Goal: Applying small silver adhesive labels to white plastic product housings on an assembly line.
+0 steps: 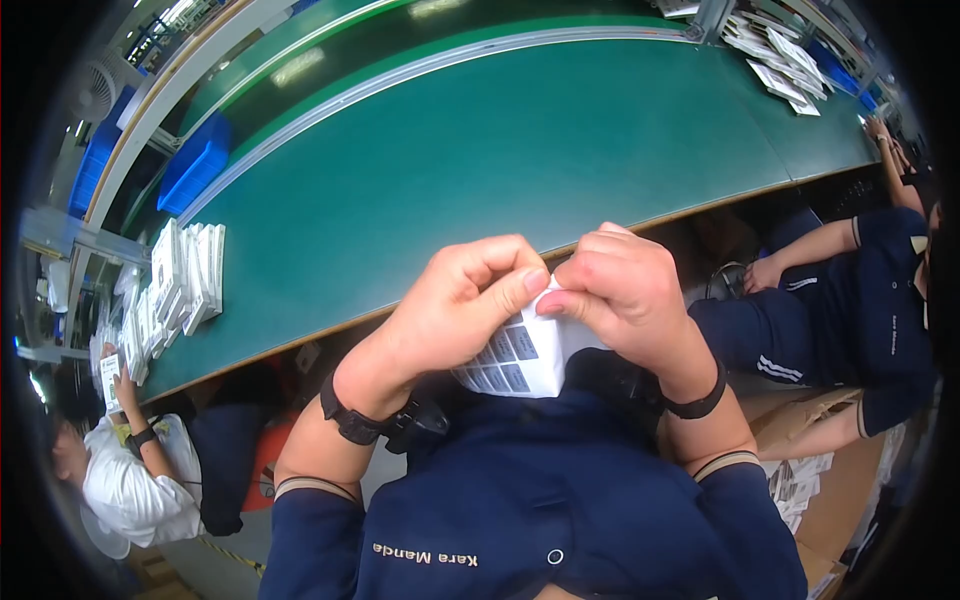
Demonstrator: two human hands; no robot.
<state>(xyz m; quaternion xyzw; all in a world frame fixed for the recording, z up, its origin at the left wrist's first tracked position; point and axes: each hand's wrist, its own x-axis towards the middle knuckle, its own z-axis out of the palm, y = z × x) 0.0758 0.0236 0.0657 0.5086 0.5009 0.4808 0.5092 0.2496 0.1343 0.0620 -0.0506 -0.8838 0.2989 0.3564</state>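
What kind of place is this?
It's probably a factory or packing workshop. There's a long green workbench, stacks of flat white packages on it, and a person in white beside it, holding a package too.

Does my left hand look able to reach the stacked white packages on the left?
Probably not as things stand: the left hand pinches the white packet with the right hand, and the stacked packages sit well off left, though nothing visible blocks the way.

Long green worktable point(520, 150), pale metal rail point(560, 38) along its far side, white fan point(95, 92) at upper left.
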